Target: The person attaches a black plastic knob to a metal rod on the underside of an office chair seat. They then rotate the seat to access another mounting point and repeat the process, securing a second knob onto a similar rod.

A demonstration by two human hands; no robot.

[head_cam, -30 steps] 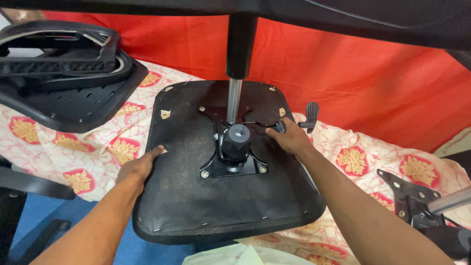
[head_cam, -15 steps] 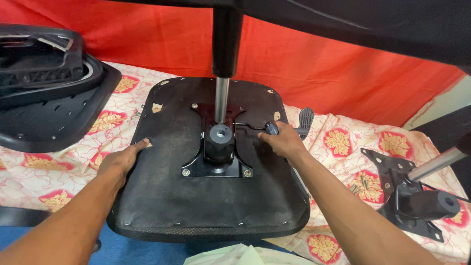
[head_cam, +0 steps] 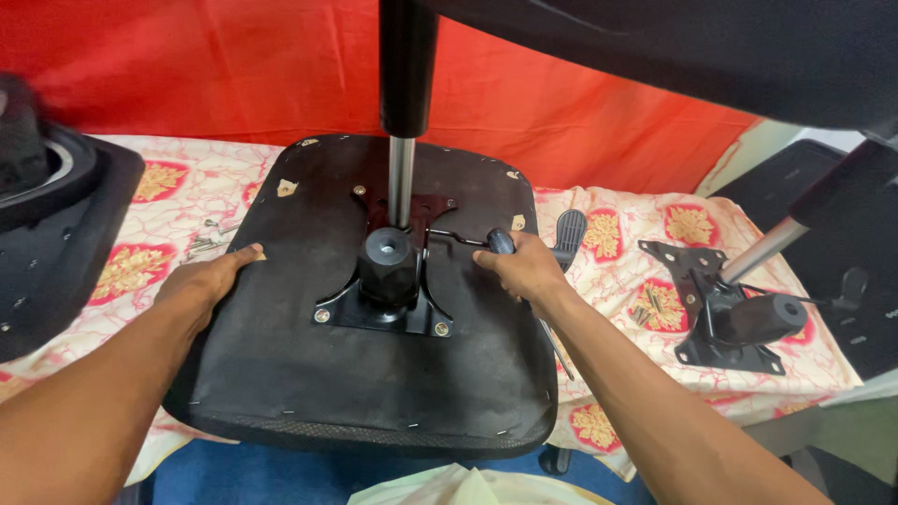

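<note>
An upturned black chair seat (head_cam: 281, 374) lies on a patterned cloth. A black metal mechanism plate (head_cam: 385, 297) is bolted at its middle, with a gas lift cylinder (head_cam: 402, 140) standing upright out of it. My left hand (head_cam: 208, 281) presses flat on the seat's left edge. My right hand (head_cam: 519, 266) is closed around the black grip of the lever (head_cam: 458, 239) that runs from the mechanism to the right.
A second mechanism with its own cylinder (head_cam: 739, 309) lies on the cloth at the right. Another black chair part (head_cam: 47, 224) sits at the left. Several loose screws (head_cam: 208, 238) lie near the seat's left side. A red cloth (head_cam: 234, 75) hangs behind.
The view has shifted left and closer to the seat. My hands stay in the same places on the seat edge and the lever grip.
</note>
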